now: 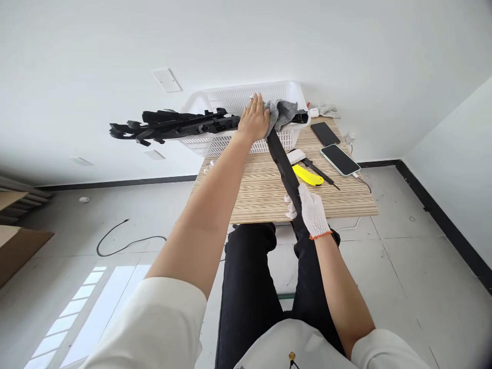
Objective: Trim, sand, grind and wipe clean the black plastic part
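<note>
My right hand [312, 210], in a white knit glove, is closed around the near end of a long black plastic strip [282, 166] that slants up across the wooden table [253, 195]. My bare left hand [254, 119] reaches far forward and presses a grey cloth [282, 114] onto the strip's far end, fingers lying over the cloth. Just behind them stands a white perforated basket [230, 100]. Several more long black plastic parts [172, 127] lie across the basket's rim and stick out to the left.
On the table's right side lie two phones [340, 160], a yellow utility knife [307, 175], a thin black tool [321, 173], a small white box [295, 156] and a spare glove [326, 109]. A black cable [123, 241] trails on the floor at left. My black-trousered legs [249, 287] are under the table.
</note>
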Demonstrator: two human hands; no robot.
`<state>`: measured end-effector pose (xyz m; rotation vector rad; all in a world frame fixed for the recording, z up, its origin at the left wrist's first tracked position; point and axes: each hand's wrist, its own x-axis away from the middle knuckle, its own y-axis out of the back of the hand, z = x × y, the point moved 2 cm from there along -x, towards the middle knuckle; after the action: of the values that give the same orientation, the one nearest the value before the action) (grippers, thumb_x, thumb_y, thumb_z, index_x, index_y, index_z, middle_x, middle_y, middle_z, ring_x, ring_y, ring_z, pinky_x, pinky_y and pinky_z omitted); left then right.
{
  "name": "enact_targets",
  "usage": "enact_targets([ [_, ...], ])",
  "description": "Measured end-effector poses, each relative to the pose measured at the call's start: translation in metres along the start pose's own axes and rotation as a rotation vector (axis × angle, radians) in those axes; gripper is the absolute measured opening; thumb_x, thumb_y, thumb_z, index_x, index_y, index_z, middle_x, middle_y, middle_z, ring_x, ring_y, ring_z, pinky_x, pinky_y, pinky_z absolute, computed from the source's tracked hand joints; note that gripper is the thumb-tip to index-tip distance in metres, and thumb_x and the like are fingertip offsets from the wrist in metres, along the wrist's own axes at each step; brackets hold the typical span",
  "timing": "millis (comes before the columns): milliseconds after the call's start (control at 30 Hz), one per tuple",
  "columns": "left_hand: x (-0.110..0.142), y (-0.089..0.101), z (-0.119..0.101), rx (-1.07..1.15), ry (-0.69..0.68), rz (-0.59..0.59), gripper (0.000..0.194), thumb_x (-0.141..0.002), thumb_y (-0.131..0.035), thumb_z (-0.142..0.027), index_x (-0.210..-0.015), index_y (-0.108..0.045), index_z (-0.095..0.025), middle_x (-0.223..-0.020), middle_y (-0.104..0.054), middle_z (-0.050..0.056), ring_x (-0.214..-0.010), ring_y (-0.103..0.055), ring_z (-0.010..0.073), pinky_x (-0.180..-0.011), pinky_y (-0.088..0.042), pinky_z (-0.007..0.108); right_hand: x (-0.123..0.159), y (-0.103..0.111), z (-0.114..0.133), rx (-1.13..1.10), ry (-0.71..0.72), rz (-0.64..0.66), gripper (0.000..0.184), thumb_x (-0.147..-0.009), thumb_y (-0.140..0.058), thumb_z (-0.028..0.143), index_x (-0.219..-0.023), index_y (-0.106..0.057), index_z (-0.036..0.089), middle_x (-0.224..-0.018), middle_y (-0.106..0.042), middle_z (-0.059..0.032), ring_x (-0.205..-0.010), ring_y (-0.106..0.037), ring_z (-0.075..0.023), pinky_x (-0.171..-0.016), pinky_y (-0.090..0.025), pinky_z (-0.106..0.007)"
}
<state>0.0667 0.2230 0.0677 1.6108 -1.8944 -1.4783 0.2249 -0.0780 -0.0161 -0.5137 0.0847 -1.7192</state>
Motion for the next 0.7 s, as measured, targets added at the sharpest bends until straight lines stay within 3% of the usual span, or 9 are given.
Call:
enact_targets([
  [133, 0.021, 0.000, -0.007, -0.014, -0.065, -0.044, 0.069, -0.100, -0.038, -0.058, -0.155, -0.036, -0.015, -0.169, -0.029, 0.017, -0.160, -0.018, 0.0302, -0.131, -0.011, 0.059, 0.001, 0.001, -0.002, 0.002, 0.008, 0.006, 0.056, -0.087, -0.060, 0.068, -0.077, -0.070, 0.014, -0.060, -0.068, -0.0067, -0.040, -0.052, -0.0105, -0.042, -0.052, -0.025],
  [300, 0.066, 0.003, -0.052, -0.177, -0.098, -0.050, 0.071, -0.100, -0.038, -0.055, -0.151, -0.039, -0.005, -0.164, -0.036, 0.024, -0.159, -0.021, 0.0330, -0.131, -0.014, 0.056, -0.002, 0.005, -0.005, 0.016, 0.039, -0.001, 0.056, -0.089, -0.057, 0.068, -0.079, -0.070, 0.014, -0.072, -0.074, -0.0103, -0.041, -0.054, -0.0103, -0.041, -0.053, -0.025],
  [500, 0.131, -0.018, -0.099, -0.253, -0.155, -0.038, 0.066, -0.102, -0.037, -0.045, -0.151, -0.037, 0.000, -0.161, -0.039, 0.026, -0.158, -0.024, 0.0341, -0.129, -0.021, 0.052, -0.003, 0.005, -0.004, 0.129, 0.070, -0.023, 0.055, -0.095, -0.051, 0.062, -0.077, -0.071, 0.013, -0.060, -0.071, -0.0086, -0.043, -0.059, -0.0138, -0.043, -0.056, -0.026],
  [700, 0.185, -0.040, -0.121, -0.241, -0.198, 0.006, 0.068, -0.103, -0.036, -0.046, -0.150, -0.035, 0.003, -0.160, -0.040, 0.028, -0.158, -0.024, 0.0349, -0.129, -0.024, 0.053, -0.002, 0.005, -0.005, 0.158, 0.104, -0.039, 0.050, -0.092, -0.056, 0.063, -0.073, -0.067, 0.017, -0.055, -0.068, -0.0050, -0.044, -0.062, -0.0155, -0.043, -0.055, -0.025],
])
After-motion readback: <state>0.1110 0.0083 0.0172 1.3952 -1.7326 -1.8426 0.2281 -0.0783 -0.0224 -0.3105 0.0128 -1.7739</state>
